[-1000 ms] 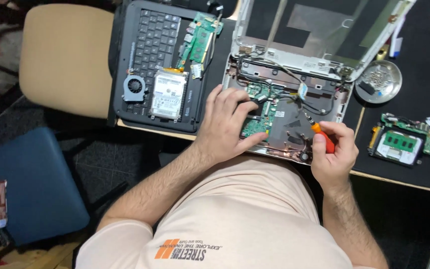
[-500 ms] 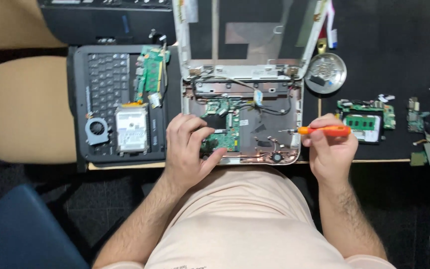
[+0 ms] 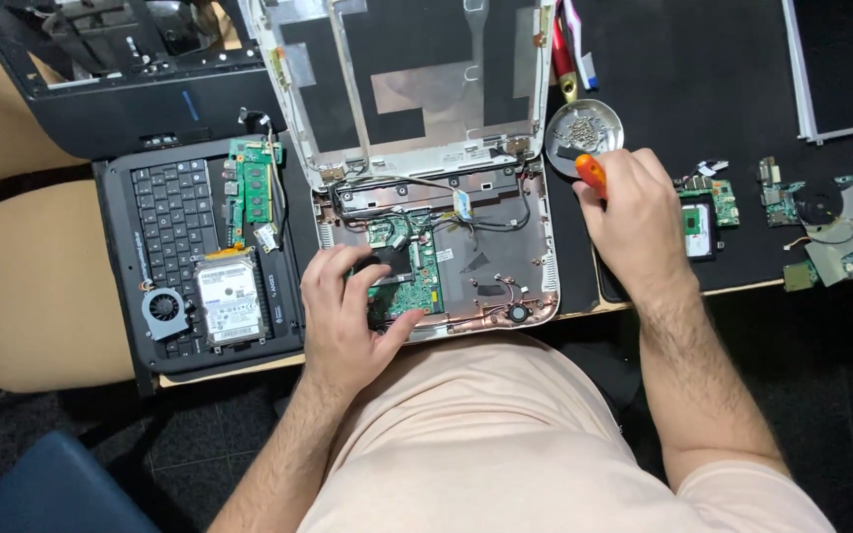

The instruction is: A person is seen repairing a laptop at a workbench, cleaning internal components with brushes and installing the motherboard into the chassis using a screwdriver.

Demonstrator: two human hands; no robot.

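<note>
Opened laptop base (image 3: 486, 266) lies on the desk edge right in front of the person, its green motherboard (image 3: 409, 281) exposed. Left hand (image 3: 348, 321) rests on that board, fingers spread and curled over it. Right hand (image 3: 639, 222) is off to the right of the base, closed around an orange-handled screwdriver (image 3: 590, 174), just beside a small round metal dish of screws (image 3: 584, 126). Further left, a hard drive (image 3: 229, 301) and small fan (image 3: 165, 308) sit on a detached keyboard panel (image 3: 165, 222).
</note>
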